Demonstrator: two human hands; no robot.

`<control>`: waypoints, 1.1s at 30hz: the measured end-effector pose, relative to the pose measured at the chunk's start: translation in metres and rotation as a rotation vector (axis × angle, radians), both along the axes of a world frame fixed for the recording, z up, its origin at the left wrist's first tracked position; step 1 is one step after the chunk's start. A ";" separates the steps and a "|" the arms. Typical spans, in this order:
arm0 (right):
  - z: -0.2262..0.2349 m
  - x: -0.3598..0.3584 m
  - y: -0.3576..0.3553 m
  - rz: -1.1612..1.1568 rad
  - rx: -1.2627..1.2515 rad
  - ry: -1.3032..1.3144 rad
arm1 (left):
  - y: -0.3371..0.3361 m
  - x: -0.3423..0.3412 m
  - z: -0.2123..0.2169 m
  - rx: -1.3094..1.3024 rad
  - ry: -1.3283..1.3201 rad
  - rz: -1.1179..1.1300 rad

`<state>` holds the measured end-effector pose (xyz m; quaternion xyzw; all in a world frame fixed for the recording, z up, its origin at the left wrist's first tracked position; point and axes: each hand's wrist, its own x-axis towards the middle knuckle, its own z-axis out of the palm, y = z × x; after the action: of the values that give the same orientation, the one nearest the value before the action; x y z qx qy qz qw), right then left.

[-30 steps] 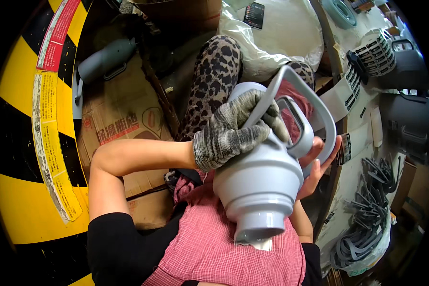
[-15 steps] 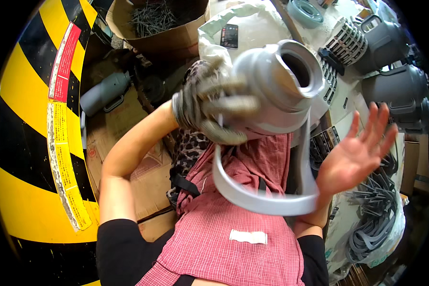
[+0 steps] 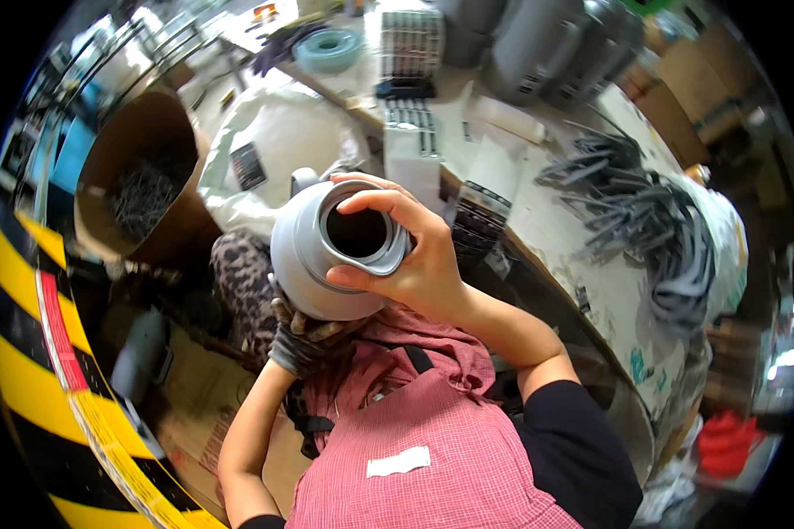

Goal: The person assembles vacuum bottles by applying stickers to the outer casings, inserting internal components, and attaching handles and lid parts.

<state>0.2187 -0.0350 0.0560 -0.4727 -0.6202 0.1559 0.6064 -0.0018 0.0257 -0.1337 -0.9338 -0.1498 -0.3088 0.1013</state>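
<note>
A grey plastic jug body (image 3: 302, 251), shaped like a thermos shell, rests over my lap with its round dark mouth tilted up toward me. My bare right hand (image 3: 419, 247) grips its rim, thumb and fingers spread around the opening. Under the near side, my left hand (image 3: 309, 342) in a dirty grey glove supports the body, its fingers partly hidden beneath it. A small grey loop (image 3: 304, 179) sticks out at the far side of the rim.
On the workbench (image 3: 547, 264) to the right lie a bundle of grey straps (image 3: 626, 198) and printed label sheets (image 3: 479, 220). Grey jugs (image 3: 538, 48) stand behind. At left are a carton of thin pieces (image 3: 141, 198), a phone (image 3: 248, 166) on a white sack, and a striped barrier (image 3: 26, 353).
My right hand, open and apart before, now holds the jug's rim. My left hand has shifted below the jug. The hanging grey band is out of sight, and the view has swung right.
</note>
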 end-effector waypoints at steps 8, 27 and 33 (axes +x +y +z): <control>0.115 0.102 -0.124 -0.532 0.305 0.266 | 0.051 -0.042 0.013 -0.020 -0.055 0.040; 0.130 0.685 -0.077 -1.425 0.134 -0.506 | 0.030 -0.091 0.010 -0.376 0.065 0.643; 0.170 0.773 -0.095 -1.590 -0.187 -0.815 | 0.041 -0.079 0.012 -0.491 -0.013 0.684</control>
<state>0.9915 -0.1304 0.2263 -0.8285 -0.2615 -0.4400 0.2273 -0.0811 0.0669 -0.1214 -0.8247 -0.5209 -0.2185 -0.0286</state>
